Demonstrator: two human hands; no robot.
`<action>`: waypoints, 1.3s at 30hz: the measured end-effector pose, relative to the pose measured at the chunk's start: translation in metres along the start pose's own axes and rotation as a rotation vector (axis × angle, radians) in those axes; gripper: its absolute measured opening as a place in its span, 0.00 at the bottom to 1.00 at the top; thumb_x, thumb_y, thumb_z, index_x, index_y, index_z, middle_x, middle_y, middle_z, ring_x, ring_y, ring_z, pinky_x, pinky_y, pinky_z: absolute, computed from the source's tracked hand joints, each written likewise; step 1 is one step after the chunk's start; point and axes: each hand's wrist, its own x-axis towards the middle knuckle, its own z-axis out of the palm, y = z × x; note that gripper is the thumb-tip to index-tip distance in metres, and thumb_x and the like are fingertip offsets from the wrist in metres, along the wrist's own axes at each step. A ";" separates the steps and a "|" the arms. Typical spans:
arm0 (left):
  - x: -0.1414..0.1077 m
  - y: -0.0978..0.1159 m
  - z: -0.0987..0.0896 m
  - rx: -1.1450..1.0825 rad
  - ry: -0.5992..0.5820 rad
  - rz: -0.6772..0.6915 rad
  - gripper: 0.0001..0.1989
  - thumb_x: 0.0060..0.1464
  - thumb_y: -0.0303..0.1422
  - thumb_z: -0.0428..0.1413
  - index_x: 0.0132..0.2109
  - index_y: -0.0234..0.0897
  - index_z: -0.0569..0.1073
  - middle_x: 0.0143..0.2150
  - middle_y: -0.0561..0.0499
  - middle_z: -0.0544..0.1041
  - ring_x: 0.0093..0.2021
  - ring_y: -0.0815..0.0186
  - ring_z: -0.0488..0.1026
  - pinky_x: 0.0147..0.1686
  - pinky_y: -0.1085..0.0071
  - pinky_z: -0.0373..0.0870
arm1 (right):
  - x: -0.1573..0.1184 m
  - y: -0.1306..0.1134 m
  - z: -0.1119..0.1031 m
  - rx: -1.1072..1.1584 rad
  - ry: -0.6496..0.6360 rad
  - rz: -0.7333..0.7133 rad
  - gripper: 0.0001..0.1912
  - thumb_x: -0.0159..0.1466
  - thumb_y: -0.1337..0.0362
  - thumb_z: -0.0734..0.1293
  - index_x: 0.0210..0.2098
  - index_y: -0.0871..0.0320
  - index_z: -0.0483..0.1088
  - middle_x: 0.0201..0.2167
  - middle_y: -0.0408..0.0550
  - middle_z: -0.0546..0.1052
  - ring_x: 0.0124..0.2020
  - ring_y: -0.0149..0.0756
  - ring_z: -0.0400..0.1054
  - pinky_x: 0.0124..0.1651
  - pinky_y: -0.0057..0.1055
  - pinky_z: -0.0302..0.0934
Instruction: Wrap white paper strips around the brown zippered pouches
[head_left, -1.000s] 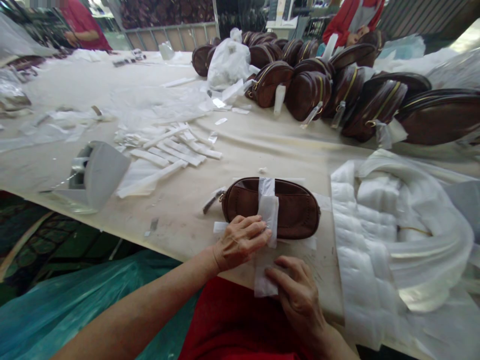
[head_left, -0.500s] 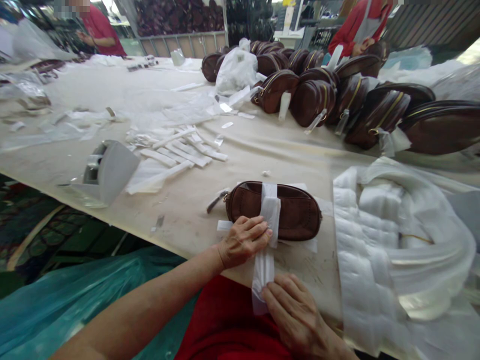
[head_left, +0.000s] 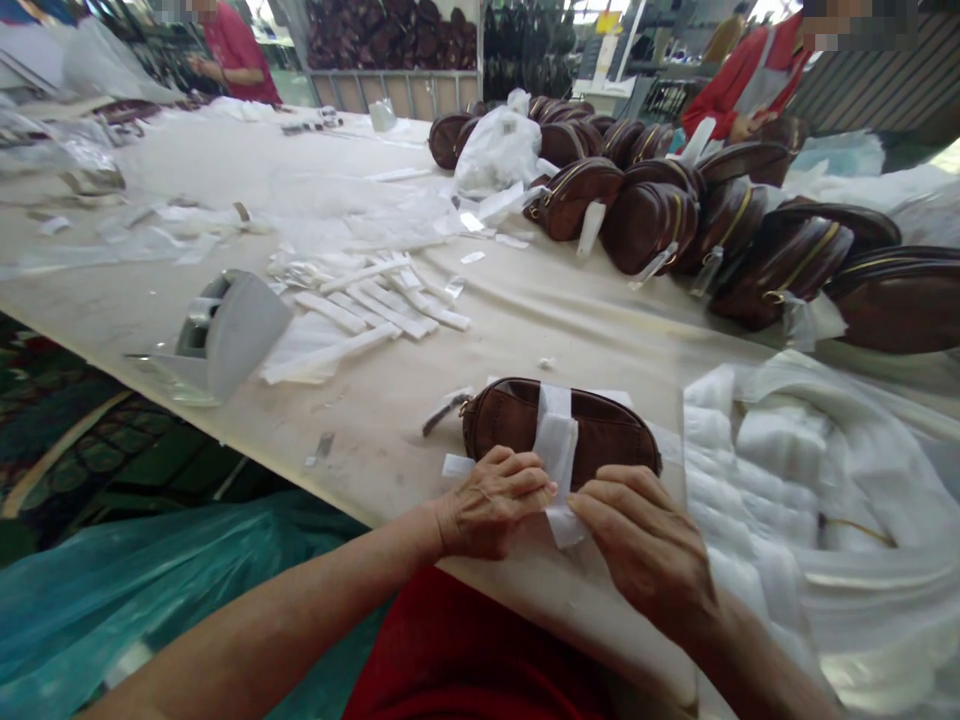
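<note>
A dark brown oval pouch (head_left: 502, 418) lies on the table near its front edge, its zip pull out to the left. A white wrapping strip (head_left: 556, 440) crosses the middle of the pouch from top to bottom. My left hand (head_left: 499, 500) is closed at the pouch's lower edge, its fingertips pinching the left side of the strip. On the other side, my right hand (head_left: 645, 540) pinches the strip's lower part between thumb and fingers. Both sets of fingertips are close together, with the strip's short end hanging between them.
Many brown bags (head_left: 649, 225) stand at the back right. White foam wrap (head_left: 735, 480) lies right of the pouch. Flat white strips (head_left: 382, 305) and a tape dispenser (head_left: 244, 335) are to the left. Two people in red are across the table (head_left: 600, 310).
My right hand has moved up from below the table edge to the pouch's lower edge. The strip's long hanging end is now drawn up short. The view has shifted slightly.
</note>
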 end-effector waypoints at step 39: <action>0.021 0.017 0.009 0.271 0.077 -0.063 0.15 0.59 0.24 0.45 0.49 0.23 0.71 0.50 0.37 0.73 0.55 0.55 0.66 0.56 0.57 0.63 | 0.000 0.056 0.041 -0.036 0.210 0.518 0.09 0.62 0.62 0.66 0.42 0.57 0.67 0.29 0.43 0.70 0.27 0.31 0.65 0.33 0.30 0.64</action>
